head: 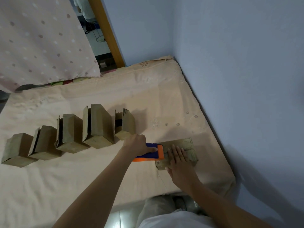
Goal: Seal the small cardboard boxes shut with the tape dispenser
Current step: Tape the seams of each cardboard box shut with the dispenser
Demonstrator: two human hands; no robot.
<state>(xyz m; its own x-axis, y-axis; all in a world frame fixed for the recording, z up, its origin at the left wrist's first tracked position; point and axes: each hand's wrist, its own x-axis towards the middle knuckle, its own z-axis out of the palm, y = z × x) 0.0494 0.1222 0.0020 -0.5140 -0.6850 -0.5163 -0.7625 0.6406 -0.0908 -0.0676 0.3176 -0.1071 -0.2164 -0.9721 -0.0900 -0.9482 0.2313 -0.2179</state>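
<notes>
On the bed, near the corner of the wall: the work goes on at one box, the rest wait in a row.

Box in work: a small cardboard box lies on the peach bedsheet, flaps down, with its seam running along the top.

Left hand: the left hand grips the handle of the tape dispenser, fingers wrapped around it, the forefinger laid along the blue body.

Tape dispenser: blue and orange, its front edge touches the left end of the box top, right at the seam.

Right hand: the right hand lies flat on the box, fingers straight and a little spread, pressing the flaps down; it holds nothing.

Waiting boxes: a row of five boxes stands to the left, well apart from the right hand; several show a flap standing open, so I judge they are not sealed.

Step in hand: I think this is the start of the tape stroke on this box; whether tape already sticks to the cardboard I cannot tell.

Next move: the dispenser must probably travel along the seam towards the far end, with steady pressure, while the flat hand keeps the box from sliding on the soft sheet and gives way before the dispenser.
</notes>
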